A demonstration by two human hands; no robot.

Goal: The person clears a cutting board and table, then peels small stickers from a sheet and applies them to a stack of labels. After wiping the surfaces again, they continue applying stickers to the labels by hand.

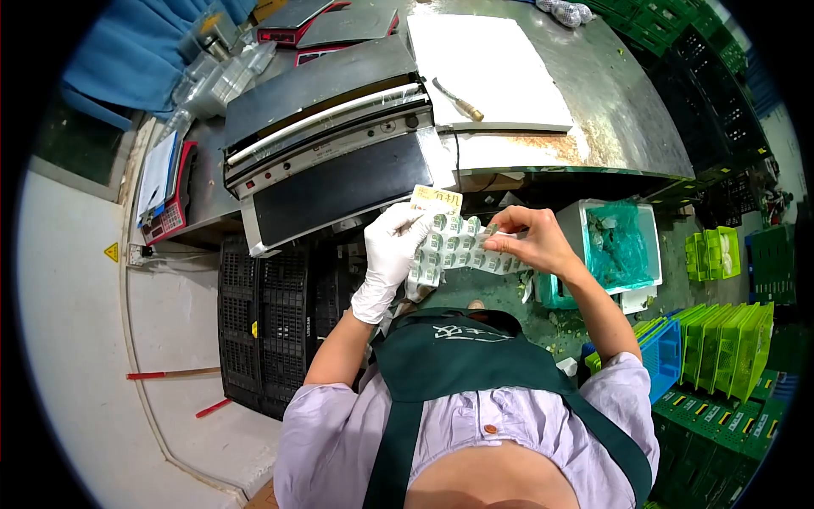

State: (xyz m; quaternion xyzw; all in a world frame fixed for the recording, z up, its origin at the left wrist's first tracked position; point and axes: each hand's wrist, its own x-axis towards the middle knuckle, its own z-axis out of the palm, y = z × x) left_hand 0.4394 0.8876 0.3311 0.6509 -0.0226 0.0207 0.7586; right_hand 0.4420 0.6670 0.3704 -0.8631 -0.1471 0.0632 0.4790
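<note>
My left hand [394, 246], in a white glove, is closed on a sheet of small green-and-white stickers [454, 244]. A yellow card [437, 199] with printed characters stands up behind the sheet's upper left, near my gloved fingers. Bare, my right hand [534, 242] pinches the sheet's right part between thumb and fingers; whether a single sticker is peeled loose there is too small to tell. The sheet hangs in front of my dark green apron [483, 352], its lower left end drooping.
A film wrapping machine [339, 174] sits at the table's near edge, beside a white board [492, 68] with a brush-like tool [458, 100] on it. Right of me are a white bin with a green liner [619, 242] and stacked green baskets [725, 343]. Black crates [263, 327] stand below left.
</note>
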